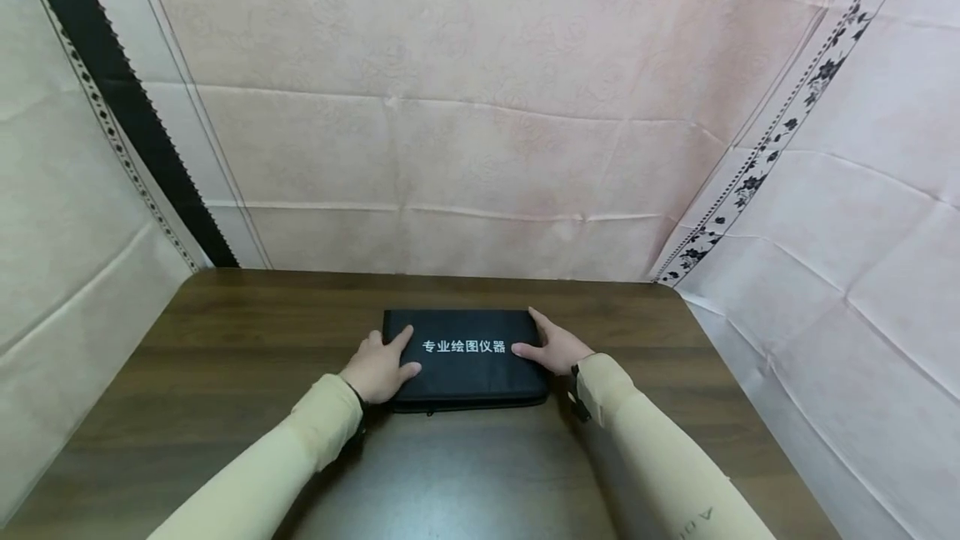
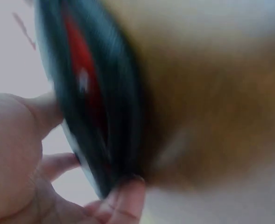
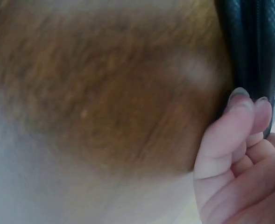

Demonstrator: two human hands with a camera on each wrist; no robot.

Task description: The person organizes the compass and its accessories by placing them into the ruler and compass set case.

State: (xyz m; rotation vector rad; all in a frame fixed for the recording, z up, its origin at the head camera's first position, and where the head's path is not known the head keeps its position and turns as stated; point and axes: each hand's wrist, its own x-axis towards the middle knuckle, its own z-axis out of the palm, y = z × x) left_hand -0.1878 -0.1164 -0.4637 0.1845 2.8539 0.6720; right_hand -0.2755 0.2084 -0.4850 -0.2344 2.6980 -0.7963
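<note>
A flat black zip case [image 1: 468, 375] with white Chinese lettering lies level in front of me; whether its underside touches the table is hard to tell. My left hand [image 1: 375, 369] grips its left end, thumb on the top face. At the opposite end, my right hand [image 1: 558, 346] holds the right side, thumb also on top. In the left wrist view, fingers curl under the case's edge [image 2: 123, 79], and the gaping zip shows a red inside [image 2: 79, 46]. The right wrist view shows bent fingertips [image 3: 242, 105] against the case's other end.
Brown wood-grain table [image 1: 300, 307] lies under the case and arms. Pale patterned cloth [image 1: 465, 148] hangs along the back edge, with more white cloth [image 1: 847, 298] on the right and on the left. Both wrists wear dark bands below cream sleeves.
</note>
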